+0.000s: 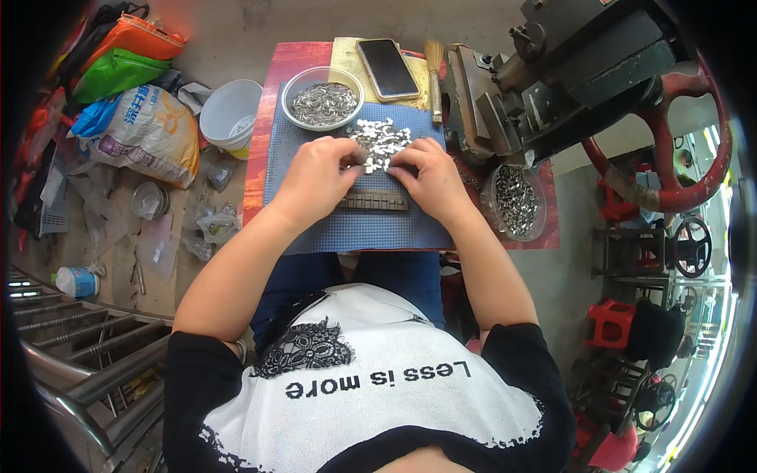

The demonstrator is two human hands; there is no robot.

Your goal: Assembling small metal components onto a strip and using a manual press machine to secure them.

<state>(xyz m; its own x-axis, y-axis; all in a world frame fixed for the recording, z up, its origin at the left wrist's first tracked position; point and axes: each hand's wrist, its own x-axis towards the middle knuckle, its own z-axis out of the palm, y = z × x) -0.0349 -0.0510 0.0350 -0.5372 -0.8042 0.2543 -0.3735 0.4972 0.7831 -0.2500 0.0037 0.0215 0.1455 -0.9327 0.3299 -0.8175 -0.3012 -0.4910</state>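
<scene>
A pile of small white pieces (382,140) lies on the blue ribbed mat (303,225). My left hand (319,173) is at the pile's left edge, thumb and fingers bent together. Across from it, my right hand (427,173) touches the right edge with its fingers also drawn into a pinch. Whatever sits between either set of fingertips is too small to make out. Just below both hands rests a slotted metal bar (372,201). Behind the left hand stands a white bowl (287,101) with many thin metal pins (324,103).
A phone (388,69) and a brush (434,75) lie at the back. On the right are a clear tub (539,213) of metal parts and a dark press (579,79) with a red handwheel (658,118). Leftward stand a white bucket (229,110) and a sack (146,130).
</scene>
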